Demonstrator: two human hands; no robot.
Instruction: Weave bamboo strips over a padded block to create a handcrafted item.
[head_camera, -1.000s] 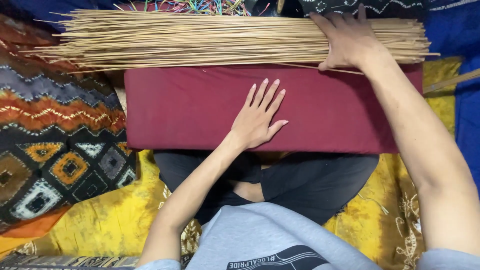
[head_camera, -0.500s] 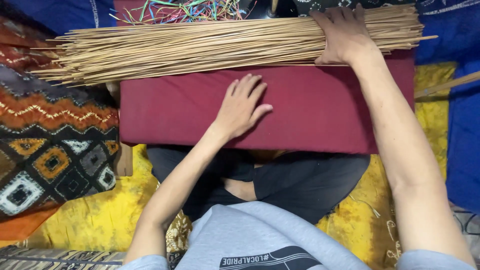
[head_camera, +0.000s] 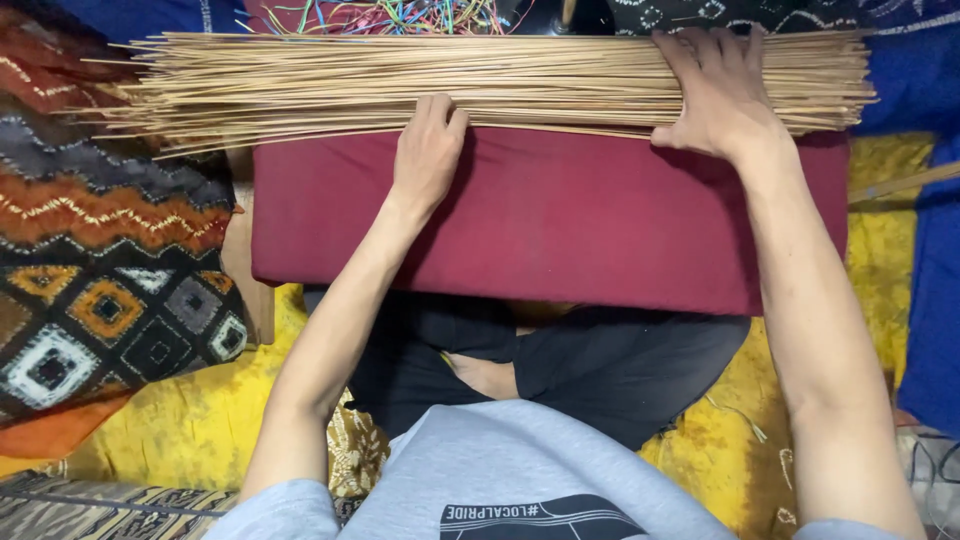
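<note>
Pressing thin, pale straight sticks on a smooth maroon cushion, left hand flat, right hand flat, grip wide

tan sticks — maroon cushion, yellow cloth

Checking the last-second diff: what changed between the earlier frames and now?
Left hand slid up off the maroon cushion to the near edge of the stick bundle, fingers touching it. Right hand stayed flat on the bundle; bundle and cushion unmoved.
</note>
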